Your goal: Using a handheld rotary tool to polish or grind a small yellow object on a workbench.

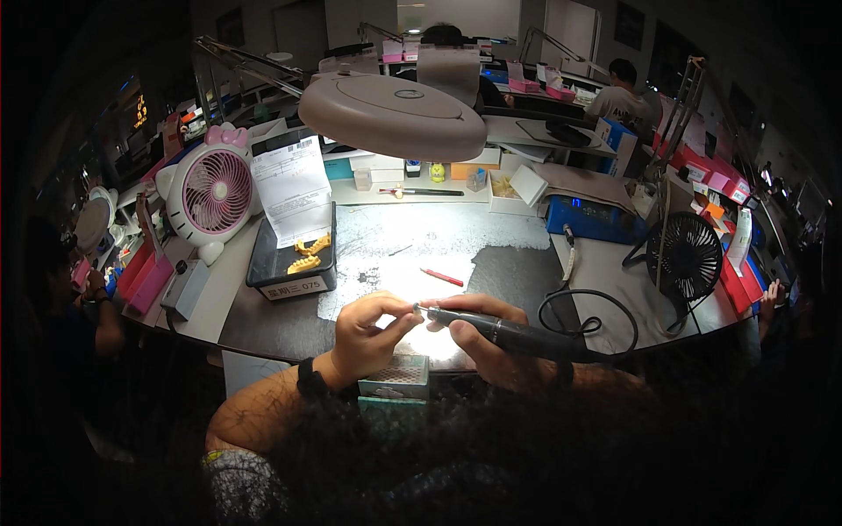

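Note:
My right hand (474, 337) grips a dark corded handpiece (513, 333) like a pen, its thin tip pointing left. My left hand (368, 333) pinches something very small at that tip (416, 307); the item itself is too small to make out. Both hands hover over the lit patch of the grey workbench (412, 245) near its front edge. A small teal box with a perforated top (396, 377) sits just under my left hand.
A round lamp head (395, 114) hangs over the bench. A black tray (294, 267) with yellow dental casts and a paper slip stands to the left, beside a pink-and-white fan (213, 191). A red pencil (442, 277) lies mid-bench. A black fan (688, 254) stands right. Other people work around.

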The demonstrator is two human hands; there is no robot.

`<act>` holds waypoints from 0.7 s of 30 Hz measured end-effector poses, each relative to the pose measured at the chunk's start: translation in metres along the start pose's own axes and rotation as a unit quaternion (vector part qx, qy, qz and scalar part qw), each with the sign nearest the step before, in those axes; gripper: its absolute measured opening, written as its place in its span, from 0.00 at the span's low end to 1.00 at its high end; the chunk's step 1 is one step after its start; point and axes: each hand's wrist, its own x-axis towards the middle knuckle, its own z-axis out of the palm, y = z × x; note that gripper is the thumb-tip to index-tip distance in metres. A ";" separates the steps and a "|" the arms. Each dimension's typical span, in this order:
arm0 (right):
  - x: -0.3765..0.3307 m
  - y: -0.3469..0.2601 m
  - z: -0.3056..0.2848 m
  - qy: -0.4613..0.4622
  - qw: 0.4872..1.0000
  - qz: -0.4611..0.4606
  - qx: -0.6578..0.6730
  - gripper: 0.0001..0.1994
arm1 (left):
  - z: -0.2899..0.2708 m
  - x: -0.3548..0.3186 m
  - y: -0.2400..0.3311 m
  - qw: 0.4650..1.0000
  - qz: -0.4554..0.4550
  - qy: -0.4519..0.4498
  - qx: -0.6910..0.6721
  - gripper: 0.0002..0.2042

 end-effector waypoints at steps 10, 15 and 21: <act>-0.002 0.004 0.001 0.011 1.000 0.004 0.002 0.14 | 0.003 -0.001 -0.004 0.999 0.003 0.033 -0.009 0.05; -0.003 0.004 -0.001 0.019 1.000 -0.007 0.001 0.15 | 0.003 0.001 -0.003 1.000 0.002 0.027 0.002 0.06; -0.001 -0.001 0.001 -0.002 1.000 0.007 0.005 0.14 | 0.003 -0.001 -0.003 0.999 -0.005 0.032 0.003 0.06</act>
